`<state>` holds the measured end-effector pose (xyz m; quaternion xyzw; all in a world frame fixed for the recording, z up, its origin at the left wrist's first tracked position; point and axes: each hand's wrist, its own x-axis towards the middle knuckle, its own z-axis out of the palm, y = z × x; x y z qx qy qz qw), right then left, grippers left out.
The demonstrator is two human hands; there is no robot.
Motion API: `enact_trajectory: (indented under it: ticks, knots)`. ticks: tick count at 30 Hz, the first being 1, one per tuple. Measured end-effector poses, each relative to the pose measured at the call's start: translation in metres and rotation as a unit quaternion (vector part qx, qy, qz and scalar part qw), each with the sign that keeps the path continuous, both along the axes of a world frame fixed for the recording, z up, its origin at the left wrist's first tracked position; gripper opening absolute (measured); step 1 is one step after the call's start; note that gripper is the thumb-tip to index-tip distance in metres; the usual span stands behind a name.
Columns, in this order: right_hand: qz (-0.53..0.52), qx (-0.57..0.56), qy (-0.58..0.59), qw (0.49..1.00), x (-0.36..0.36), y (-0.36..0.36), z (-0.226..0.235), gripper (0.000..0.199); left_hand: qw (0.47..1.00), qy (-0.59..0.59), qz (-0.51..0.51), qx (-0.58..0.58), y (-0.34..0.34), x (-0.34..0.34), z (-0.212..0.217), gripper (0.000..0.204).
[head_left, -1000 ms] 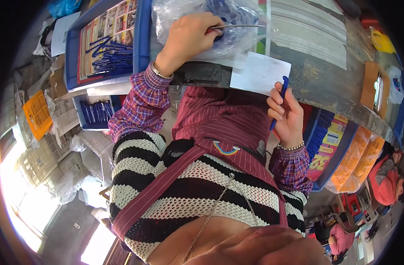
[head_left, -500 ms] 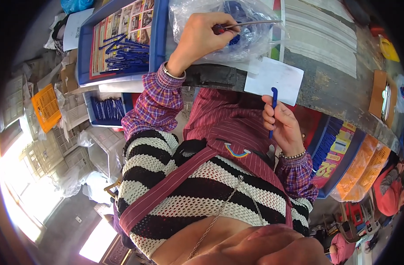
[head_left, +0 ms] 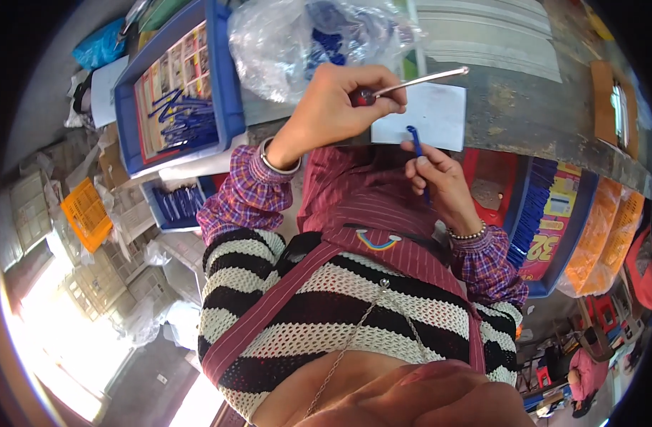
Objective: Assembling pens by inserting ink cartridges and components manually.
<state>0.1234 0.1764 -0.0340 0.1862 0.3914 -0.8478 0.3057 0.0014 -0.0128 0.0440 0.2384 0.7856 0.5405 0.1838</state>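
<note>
My left hand (head_left: 333, 103) is closed around the dark red handle of a screwdriver (head_left: 433, 77). Its metal shaft points right and slightly up, over the far edge of a white card (head_left: 447, 117) at the bench's front edge. Pinched upright in the fingers of my right hand (head_left: 443, 178) is a thin blue plastic stick (head_left: 417, 144) with a small curled upper end. That end shows against the card's lower part; the lower part of the stick runs behind my fingers. Beyond my left hand lies a clear plastic bag (head_left: 269, 53) with blue pieces inside.
At the left, a blue tray (head_left: 232, 92) holds loose blue sticks on printed paper; a smaller blue bin (head_left: 153, 206) of sticks sits below. Another blue bin (head_left: 579, 242) with stacked sticks stands at the right, beside orange bags (head_left: 611, 235). A cardboard box (head_left: 602, 107) rests on the bench.
My left hand has come nearer to me with the screwdriver, from over the plastic bag to beside the card. My right hand still holds the blue stick. The whole view has shifted a little.
</note>
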Motion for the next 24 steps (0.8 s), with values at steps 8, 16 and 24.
enact_trajectory:
  ticks: [8,16,24]
  knots:
    - [0.021,0.032,0.065,0.997,0.004,-0.004,-0.002,0.029,0.965,0.166,0.008,-0.203,0.035,-0.013,-0.028,0.019]
    - [0.008,0.03,0.04,0.999,0.006,-0.001,-0.006,0.028,0.972,0.162,-0.001,-0.173,0.043,-0.015,-0.032,0.014]
    - [-0.028,0.002,0.007,1.0,0.005,-0.015,-0.006,0.025,0.969,0.163,-0.001,-0.184,0.031,-0.01,-0.029,0.014]
